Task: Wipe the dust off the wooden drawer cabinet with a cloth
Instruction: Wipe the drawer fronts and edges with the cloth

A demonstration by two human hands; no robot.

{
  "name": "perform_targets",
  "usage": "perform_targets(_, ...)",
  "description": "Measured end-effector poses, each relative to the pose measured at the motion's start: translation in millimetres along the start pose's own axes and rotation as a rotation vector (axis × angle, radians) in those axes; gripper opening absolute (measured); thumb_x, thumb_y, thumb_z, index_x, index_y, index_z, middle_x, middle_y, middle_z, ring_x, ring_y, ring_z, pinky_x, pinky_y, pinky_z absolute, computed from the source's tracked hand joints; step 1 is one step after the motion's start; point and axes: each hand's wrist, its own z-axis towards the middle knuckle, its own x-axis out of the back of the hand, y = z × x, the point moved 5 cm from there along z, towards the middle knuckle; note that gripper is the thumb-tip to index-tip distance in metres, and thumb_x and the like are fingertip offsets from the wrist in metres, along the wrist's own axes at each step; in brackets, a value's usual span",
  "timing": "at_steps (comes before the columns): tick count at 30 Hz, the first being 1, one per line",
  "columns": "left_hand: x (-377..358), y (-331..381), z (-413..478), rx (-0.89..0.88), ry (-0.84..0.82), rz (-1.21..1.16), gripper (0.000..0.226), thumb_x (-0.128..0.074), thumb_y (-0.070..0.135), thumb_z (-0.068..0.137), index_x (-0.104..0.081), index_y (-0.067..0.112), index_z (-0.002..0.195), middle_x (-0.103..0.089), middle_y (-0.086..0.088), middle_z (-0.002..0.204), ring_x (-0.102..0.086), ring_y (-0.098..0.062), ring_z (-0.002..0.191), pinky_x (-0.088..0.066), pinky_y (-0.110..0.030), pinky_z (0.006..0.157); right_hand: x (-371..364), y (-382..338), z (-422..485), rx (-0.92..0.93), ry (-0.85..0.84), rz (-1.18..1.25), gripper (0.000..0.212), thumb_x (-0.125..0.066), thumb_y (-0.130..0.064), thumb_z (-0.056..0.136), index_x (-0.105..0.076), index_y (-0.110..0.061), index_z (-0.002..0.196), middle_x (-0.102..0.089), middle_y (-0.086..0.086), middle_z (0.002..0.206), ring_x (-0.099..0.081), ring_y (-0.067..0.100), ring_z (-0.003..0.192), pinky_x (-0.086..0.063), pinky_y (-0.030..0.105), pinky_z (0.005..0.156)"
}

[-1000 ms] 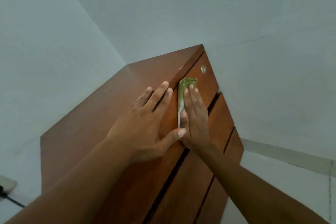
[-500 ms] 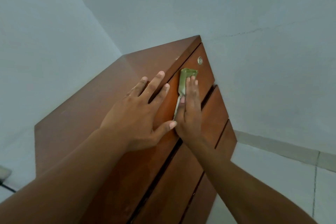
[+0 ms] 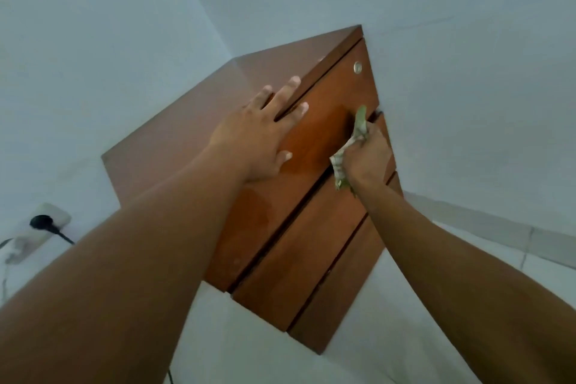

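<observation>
Now, over at the left a wall socket [image 3: 51,218] with a black plug [image 3: 40,223] in it sits low on the wall, well apart from the work and no part of it. Beside it stands the wooden cabinet [image 3: 162,159], seen steeply from above. The left hand [image 3: 255,140] still lies flat on it, fingers straight and spread across the edge where the top meets the front, holding nothing and seemingly steadying the piece. A moment ago its thumb nearly touched the other hand; now bare wood on the top drawer [image 3: 324,134] shows between them. The small round lock [image 3: 357,67] near that drawer's upper corner is untouched. The real change is further right. The cloth [image 3: 358,129], which a second ago was a folded pad pressed under straight fingers high on the drawer front, is now bunched up. One green end pokes out above the fist and another hangs below it. The right hand [image 3: 371,156] has curled round it and slid to the far edge of the top drawer, right at the dark gap above the second drawer [image 3: 299,246]. To my eye the flat face of the top drawer has had its pass and the wiping has moved on to the edge and the gap. The lower drawers still look to be done, and the pale floor [image 3: 467,259] lies beyond on the right.
</observation>
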Motion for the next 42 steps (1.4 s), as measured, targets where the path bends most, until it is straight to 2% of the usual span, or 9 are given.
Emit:
perform_targets(2,-3,-3,-14,0.006,-0.011,0.036,0.083,-0.045,0.054,0.099,0.008,0.034,0.16,0.03,-0.001,0.165,0.003,-0.034,0.156,-0.019,-0.051,0.123,10,-18,-50,0.159,0.002,0.08,0.037,-0.039,-0.002,0.101,-0.058,-0.01,0.131,-0.061,-0.003,0.099,-0.057,0.0,0.082,-0.037,-0.002,0.067)
perform_targets(4,-8,-13,-49,-0.042,0.014,0.092,0.073,-0.033,0.052,0.103,0.006,0.03,0.161,0.025,-0.006,0.167,0.001,-0.034,0.156,-0.014,-0.05,0.126,12,-29,-98,0.299,-0.013,0.155,0.04,-0.04,-0.003,0.101,-0.054,-0.01,0.137,-0.063,0.001,0.116,-0.058,0.004,0.097,-0.036,-0.004,0.081)
perform_targets(7,-15,-31,-123,-0.105,0.041,0.12,0.064,-0.018,0.047,0.105,-0.005,0.021,0.162,0.007,-0.011,0.17,-0.006,-0.036,0.156,-0.017,-0.053,0.124,-8,-33,-170,0.421,-0.111,0.227,0.041,-0.04,-0.005,0.103,-0.047,-0.011,0.143,-0.057,0.009,0.133,-0.056,0.012,0.118,-0.044,0.015,0.1)
perform_targets(14,-34,-38,-176,-0.057,0.102,0.102,0.059,-0.014,0.036,0.107,-0.013,0.013,0.162,-0.006,-0.011,0.17,-0.007,-0.039,0.155,-0.02,-0.055,0.123,-85,-21,-263,0.727,-0.322,-0.015,0.059,-0.033,-0.025,0.102,-0.021,-0.005,0.156,-0.015,0.014,0.166,-0.011,0.028,0.155,-0.022,0.054,0.122)
perform_targets(26,-33,-36,-168,-0.092,0.136,0.148,0.062,-0.02,0.038,0.106,-0.01,0.014,0.162,-0.006,-0.013,0.17,-0.009,-0.041,0.155,-0.011,-0.052,0.125,-80,-23,-99,0.56,-0.005,-0.058,0.059,-0.025,-0.024,0.105,-0.011,-0.001,0.157,-0.009,0.018,0.166,-0.005,0.03,0.156,-0.012,0.051,0.125)
perform_targets(33,-30,-35,-169,-0.066,0.114,0.128,0.062,-0.015,0.04,0.106,-0.003,0.016,0.162,0.001,-0.01,0.17,-0.001,-0.037,0.156,-0.014,-0.052,0.125,-50,-35,-82,0.122,0.148,0.178,0.045,-0.037,-0.011,0.103,-0.044,-0.01,0.147,-0.05,0.005,0.145,-0.044,0.018,0.135,-0.039,0.034,0.113)
perform_targets(36,-29,-34,-169,-0.057,0.112,0.124,0.062,-0.017,0.04,0.106,-0.003,0.017,0.162,0.002,-0.009,0.17,-0.001,-0.037,0.156,-0.014,-0.052,0.125,-39,-52,-155,0.296,0.03,0.262,0.044,-0.04,-0.008,0.104,-0.042,-0.01,0.148,-0.05,0.005,0.144,-0.045,0.011,0.134,-0.039,0.02,0.112)
perform_targets(39,-27,-32,-171,-0.068,0.12,0.137,0.061,-0.013,0.038,0.107,-0.003,0.015,0.162,0.002,-0.008,0.171,-0.001,-0.037,0.156,-0.013,-0.051,0.126,-62,-47,-245,0.611,-0.287,0.221,0.051,-0.037,-0.008,0.104,-0.03,-0.004,0.154,-0.03,0.01,0.161,-0.025,0.022,0.151,-0.027,0.041,0.122)
perform_targets(42,-27,-32,-171,-0.088,0.099,0.165,0.062,-0.003,0.04,0.106,0.0,0.013,0.162,0.005,-0.011,0.17,0.003,-0.036,0.156,-0.009,-0.05,0.126,-92,-30,-260,0.743,-0.339,-0.024,0.061,-0.03,-0.027,0.103,-0.011,-0.009,0.158,-0.004,0.009,0.168,-0.003,0.024,0.156,-0.011,0.05,0.126)
